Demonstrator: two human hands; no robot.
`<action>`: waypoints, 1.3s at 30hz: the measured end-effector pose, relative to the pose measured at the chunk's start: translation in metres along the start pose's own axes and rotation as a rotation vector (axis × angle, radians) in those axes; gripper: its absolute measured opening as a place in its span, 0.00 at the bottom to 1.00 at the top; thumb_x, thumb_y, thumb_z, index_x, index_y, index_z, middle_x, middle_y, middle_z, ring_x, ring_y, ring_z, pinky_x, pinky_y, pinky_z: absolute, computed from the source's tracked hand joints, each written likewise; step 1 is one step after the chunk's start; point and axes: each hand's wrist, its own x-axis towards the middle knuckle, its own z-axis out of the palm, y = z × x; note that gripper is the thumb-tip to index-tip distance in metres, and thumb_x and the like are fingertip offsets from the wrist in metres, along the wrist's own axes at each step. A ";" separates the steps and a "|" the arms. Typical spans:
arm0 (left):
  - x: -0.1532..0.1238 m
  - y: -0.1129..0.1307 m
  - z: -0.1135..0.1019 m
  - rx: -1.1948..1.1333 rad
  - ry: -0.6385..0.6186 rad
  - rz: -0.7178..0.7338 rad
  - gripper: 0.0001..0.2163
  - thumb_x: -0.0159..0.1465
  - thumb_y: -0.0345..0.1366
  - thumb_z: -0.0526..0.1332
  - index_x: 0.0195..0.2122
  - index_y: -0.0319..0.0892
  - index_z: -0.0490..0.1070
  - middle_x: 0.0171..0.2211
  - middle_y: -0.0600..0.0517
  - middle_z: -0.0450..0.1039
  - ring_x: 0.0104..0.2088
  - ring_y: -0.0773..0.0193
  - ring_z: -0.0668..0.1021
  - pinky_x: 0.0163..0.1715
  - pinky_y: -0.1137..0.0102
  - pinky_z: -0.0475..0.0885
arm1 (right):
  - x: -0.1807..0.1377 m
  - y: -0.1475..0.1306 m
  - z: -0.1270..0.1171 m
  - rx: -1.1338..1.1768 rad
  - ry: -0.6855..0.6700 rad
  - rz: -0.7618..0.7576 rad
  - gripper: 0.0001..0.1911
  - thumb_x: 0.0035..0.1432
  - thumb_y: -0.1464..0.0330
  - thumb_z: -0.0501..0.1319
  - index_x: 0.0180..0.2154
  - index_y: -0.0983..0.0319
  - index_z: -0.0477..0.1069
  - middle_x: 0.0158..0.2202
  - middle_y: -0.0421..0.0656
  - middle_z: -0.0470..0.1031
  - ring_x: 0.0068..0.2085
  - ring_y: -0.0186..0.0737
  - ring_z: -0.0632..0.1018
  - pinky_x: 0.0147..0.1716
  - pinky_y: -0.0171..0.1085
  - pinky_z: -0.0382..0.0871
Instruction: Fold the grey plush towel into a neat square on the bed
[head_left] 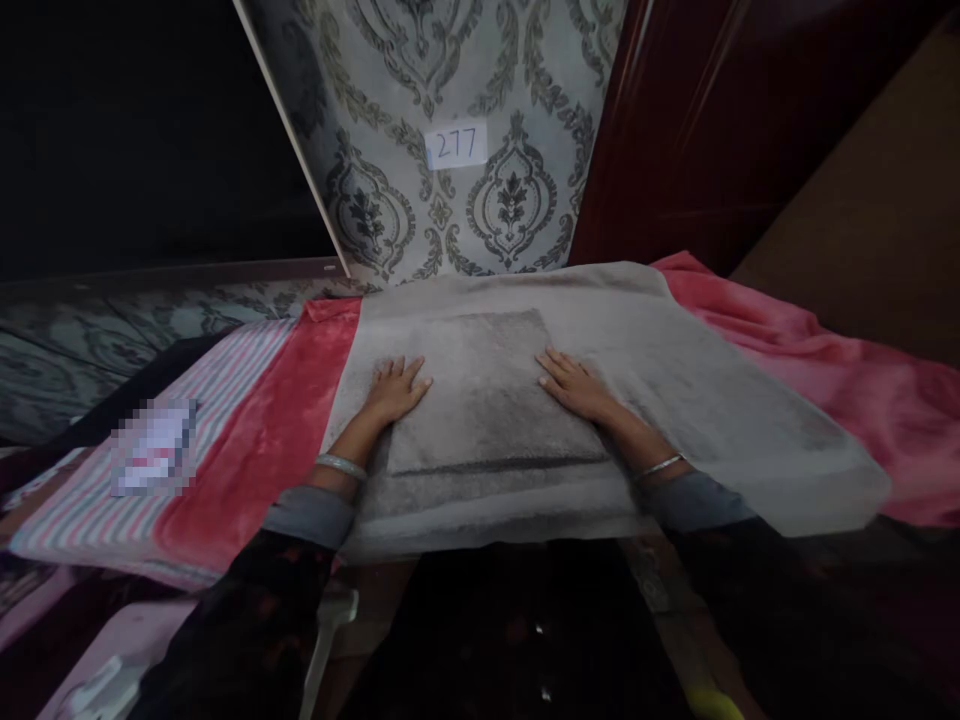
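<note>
My left hand (397, 390) lies flat, fingers spread, on the left edge of a darker square of grey plush cloth (480, 400). My right hand (574, 385) rests the same way on its right edge, and neither hand grips anything. The square sits on a wider grey cloth (720, 430), and a straight fold or crease runs along its near side. A silver bangle circles each wrist, and dark sleeves cover my forearms.
A red blanket (255, 430) and a striped cloth (217, 400) lie to the left, with a pink cloth (847, 380) to the right. Behind stands a damask-patterned panel (517, 200) bearing a paper label (455, 145) marked 277, beside glossy dark wood (637, 130).
</note>
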 end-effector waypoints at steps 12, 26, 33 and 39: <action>-0.108 0.090 0.007 -0.034 0.150 0.332 0.25 0.71 0.46 0.45 0.69 0.50 0.52 0.72 0.49 0.46 0.71 0.50 0.49 0.67 0.48 0.49 | -0.095 -0.090 0.005 0.021 0.167 -0.153 0.27 0.72 0.58 0.45 0.69 0.54 0.54 0.71 0.41 0.49 0.70 0.51 0.49 0.65 0.54 0.48; -0.163 0.038 0.040 -0.117 0.365 0.106 0.25 0.68 0.45 0.51 0.64 0.41 0.64 0.68 0.44 0.58 0.67 0.44 0.60 0.63 0.49 0.61 | -0.150 -0.066 0.037 0.074 0.380 -0.027 0.27 0.69 0.60 0.47 0.66 0.57 0.60 0.67 0.43 0.60 0.68 0.49 0.57 0.63 0.52 0.54; -0.160 0.036 0.037 -0.196 0.399 0.061 0.23 0.63 0.43 0.57 0.58 0.44 0.69 0.67 0.46 0.59 0.67 0.44 0.61 0.62 0.48 0.62 | -0.158 -0.041 0.042 0.301 0.502 0.036 0.28 0.67 0.56 0.49 0.63 0.59 0.63 0.64 0.50 0.63 0.63 0.51 0.65 0.61 0.54 0.60; -0.154 0.076 0.020 -0.171 0.432 0.267 0.25 0.64 0.44 0.57 0.61 0.43 0.65 0.68 0.44 0.56 0.70 0.45 0.54 0.66 0.44 0.50 | -0.130 -0.023 0.022 0.434 0.467 0.199 0.29 0.63 0.53 0.50 0.59 0.62 0.68 0.49 0.51 0.77 0.46 0.51 0.77 0.48 0.49 0.71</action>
